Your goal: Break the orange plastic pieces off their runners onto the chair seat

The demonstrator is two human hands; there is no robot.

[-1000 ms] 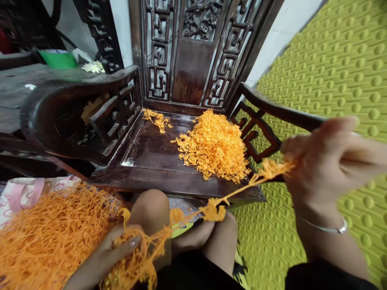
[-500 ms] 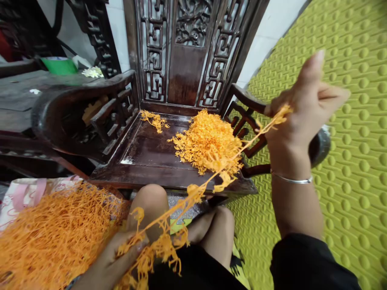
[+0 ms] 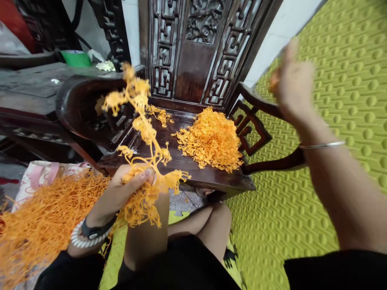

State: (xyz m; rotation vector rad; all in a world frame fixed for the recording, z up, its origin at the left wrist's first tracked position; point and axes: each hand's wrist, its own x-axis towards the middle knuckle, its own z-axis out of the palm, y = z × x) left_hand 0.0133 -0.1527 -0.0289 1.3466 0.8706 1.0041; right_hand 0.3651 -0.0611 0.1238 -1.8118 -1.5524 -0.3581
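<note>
My left hand (image 3: pixel 133 183) is closed round a bunch of orange plastic flower pieces (image 3: pixel 146 129) on thin stems. One branch of it sticks up above the fist, and more hangs loosely below, over my knee. Out to the right, above the chair's armrest, my right hand (image 3: pixel 294 84) is raised and blurred, thumb up and fingers curled in. A small orange patch shows at its finger side, too smeared to name. Between the hands, a heap of orange flower pieces (image 3: pixel 213 141) lies on the dark wooden chair seat (image 3: pixel 160 151), with a small cluster (image 3: pixel 161 116) behind.
A large pile of thin orange stems (image 3: pixel 57 213) lies at my lower left, against a white bag (image 3: pixel 39 177) with pink handles. Beyond the left armrest (image 3: pixel 65 100), a side table (image 3: pixel 27 88) bears a green tub (image 3: pixel 76 59). Yellow-green bumpy matting (image 3: pixel 347 121) covers the right side.
The strand stretched between both hands has come away from my right hand. My left hand has risen with the bunch; my right arm has swung, its forearm now slanting in from the right.
</note>
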